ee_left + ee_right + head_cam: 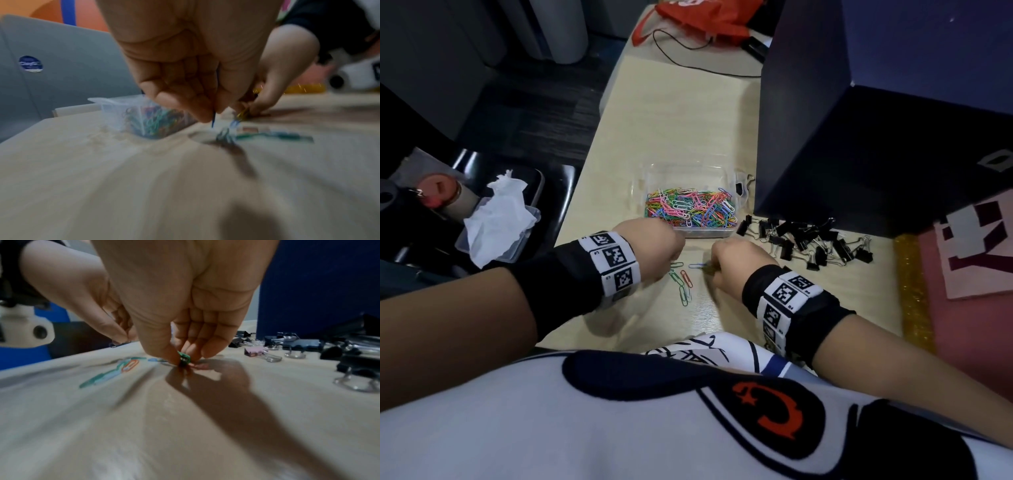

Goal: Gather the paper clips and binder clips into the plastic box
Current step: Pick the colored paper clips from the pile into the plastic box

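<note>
A clear plastic box (654, 178) holding a heap of coloured paper clips (690, 207) stands mid-desk. In front of it lie several loose paper clips (683, 284). My left hand (654, 245) hovers just above them, its fingers pinching a dark blue paper clip (213, 121). My right hand (726, 262) presses its fingertips (207, 352) to the desk and pinches a small bunch of paper clips (184, 357). A pile of black binder clips (804, 241) lies to the right of the box.
A dark blue partition (859, 120) stands right behind the binder clips. A red bag (702, 20) and a black cable (688, 58) lie at the desk's far end. A pink mat (969, 298) borders the right. Left of the desk is a tray with tissue (496, 219).
</note>
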`<state>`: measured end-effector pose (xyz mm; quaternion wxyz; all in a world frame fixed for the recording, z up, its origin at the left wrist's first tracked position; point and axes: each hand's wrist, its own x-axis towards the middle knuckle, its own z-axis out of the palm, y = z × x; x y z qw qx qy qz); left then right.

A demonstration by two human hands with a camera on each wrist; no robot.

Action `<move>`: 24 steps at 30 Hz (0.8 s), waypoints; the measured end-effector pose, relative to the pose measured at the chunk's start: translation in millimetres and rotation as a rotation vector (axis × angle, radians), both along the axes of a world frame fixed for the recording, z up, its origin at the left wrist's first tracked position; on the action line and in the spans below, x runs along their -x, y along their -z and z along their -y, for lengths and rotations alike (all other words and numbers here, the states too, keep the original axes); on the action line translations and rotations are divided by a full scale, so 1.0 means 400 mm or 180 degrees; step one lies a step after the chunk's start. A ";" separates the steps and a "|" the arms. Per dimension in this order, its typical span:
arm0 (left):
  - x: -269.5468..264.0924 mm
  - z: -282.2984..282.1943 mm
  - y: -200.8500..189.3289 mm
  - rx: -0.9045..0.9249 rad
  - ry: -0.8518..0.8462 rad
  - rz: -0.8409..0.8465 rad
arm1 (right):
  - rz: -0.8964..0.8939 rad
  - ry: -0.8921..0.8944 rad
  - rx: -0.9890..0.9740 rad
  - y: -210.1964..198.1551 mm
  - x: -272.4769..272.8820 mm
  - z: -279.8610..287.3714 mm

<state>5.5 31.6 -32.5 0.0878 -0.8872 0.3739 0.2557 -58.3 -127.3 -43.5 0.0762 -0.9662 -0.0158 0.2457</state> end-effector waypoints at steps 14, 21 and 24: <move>-0.064 0.000 -0.087 0.1505 -0.0505 0.0564 | 0.0685 0.0695 -0.0458 -0.097 -0.081 0.037; 0.008 -0.007 0.026 0.0064 0.0203 -0.0055 | -0.0570 0.0233 0.0215 -0.029 -0.001 0.034; 0.012 -0.008 0.053 0.0127 0.0085 0.0022 | -0.0319 0.0198 -0.0041 -0.001 0.004 0.017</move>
